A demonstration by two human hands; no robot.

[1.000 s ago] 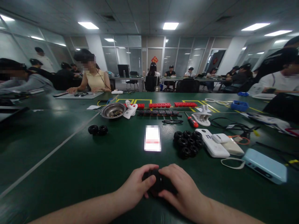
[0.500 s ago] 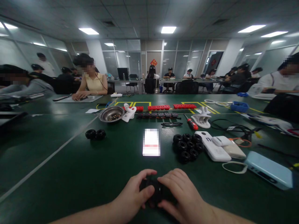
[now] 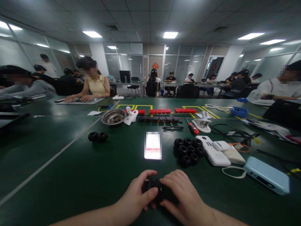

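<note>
Both of my hands are closed round a small black round part (image 3: pixel 157 190) low in the middle of the view, just above the green table (image 3: pixel 70 175). My left hand (image 3: pixel 137 196) grips its left side with the thumb across the front. My right hand (image 3: pixel 184 197) covers its right side, fingers curled over it. Most of the part is hidden by the fingers. A lit phone (image 3: pixel 152 146) lies flat just beyond my hands. A cluster of several black wheels (image 3: pixel 188 147) sits to its right, and two more black wheels (image 3: pixel 98 137) lie to the left.
Farther back stand a metal bowl (image 3: pixel 113 116), a red-handled screwdriver (image 3: pixel 193 128), red and black strips (image 3: pixel 162 115), white clips and cables. White and pale blue boxes (image 3: pixel 266 175) lie at the right. Other people sit at the table's left and right sides and at tables behind.
My hands stay closed on the black part, with only small finger shifts. The view has tipped slightly, so the table items sit a little lower in the picture.
</note>
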